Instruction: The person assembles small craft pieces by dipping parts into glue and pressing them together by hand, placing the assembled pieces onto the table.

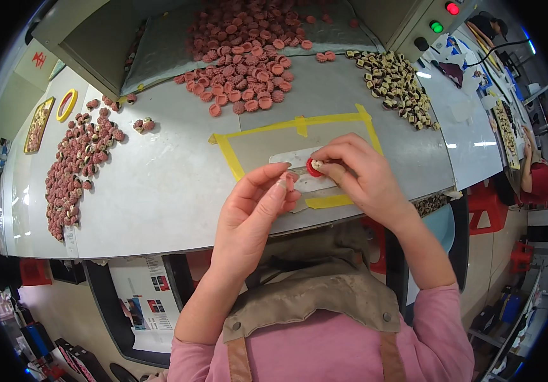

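Observation:
My left hand (245, 216) pinches a small pink scalloped cap (290, 182) between thumb and fingertips, above the worktable's front edge. Just to its right, the thumb and fingers of my right hand (362, 177) close on a small cream-coloured piece (316, 163). That piece sits at a round red holder (310, 169) on a white plate (315, 184); whether it rests inside is partly hidden by my fingers. Yellow tape (274, 126) frames the plate on the grey table (178, 184). The two hands are close but apart.
A heap of pink caps (242, 79) spills from a grey machine housing (92, 48). Cream-and-dark pieces (401, 89) lie at right. Berry-like pieces (73, 162) spread at left, near a yellow ring (66, 106) and a tray (38, 126). Another person (537, 178) sits far right.

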Demonstrator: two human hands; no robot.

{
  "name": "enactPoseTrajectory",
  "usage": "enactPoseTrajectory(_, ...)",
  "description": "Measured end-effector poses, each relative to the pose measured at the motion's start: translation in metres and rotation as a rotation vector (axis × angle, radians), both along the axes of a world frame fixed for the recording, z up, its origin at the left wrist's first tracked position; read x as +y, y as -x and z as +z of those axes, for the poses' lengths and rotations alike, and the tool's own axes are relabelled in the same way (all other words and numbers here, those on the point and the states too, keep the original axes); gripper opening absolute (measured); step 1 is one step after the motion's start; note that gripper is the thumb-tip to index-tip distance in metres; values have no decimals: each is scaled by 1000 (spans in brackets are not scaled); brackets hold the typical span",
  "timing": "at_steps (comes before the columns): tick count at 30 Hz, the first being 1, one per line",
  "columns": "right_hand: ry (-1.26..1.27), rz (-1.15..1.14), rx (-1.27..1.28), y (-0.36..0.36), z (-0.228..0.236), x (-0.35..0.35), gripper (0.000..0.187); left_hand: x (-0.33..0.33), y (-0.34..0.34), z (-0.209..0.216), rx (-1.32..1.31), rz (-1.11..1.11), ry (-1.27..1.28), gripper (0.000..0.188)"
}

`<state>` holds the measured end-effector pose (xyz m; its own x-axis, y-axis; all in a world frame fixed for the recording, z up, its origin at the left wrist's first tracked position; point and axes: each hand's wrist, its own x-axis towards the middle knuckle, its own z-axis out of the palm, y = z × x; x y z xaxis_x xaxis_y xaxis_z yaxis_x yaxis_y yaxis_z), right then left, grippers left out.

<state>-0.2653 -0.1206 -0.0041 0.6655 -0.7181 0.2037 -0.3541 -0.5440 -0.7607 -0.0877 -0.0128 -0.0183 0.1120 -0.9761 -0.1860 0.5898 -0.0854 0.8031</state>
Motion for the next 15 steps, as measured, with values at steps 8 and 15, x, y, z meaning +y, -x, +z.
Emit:
enactPoseTrajectory(8,-378,-46,-479,-12,-15,28,17,-4,13,6,-167,19,22,26)
enactPoseTrajectory(15,104,-63,-315,-16,-19,32,22,1,22,-19,-655,226,289,24)
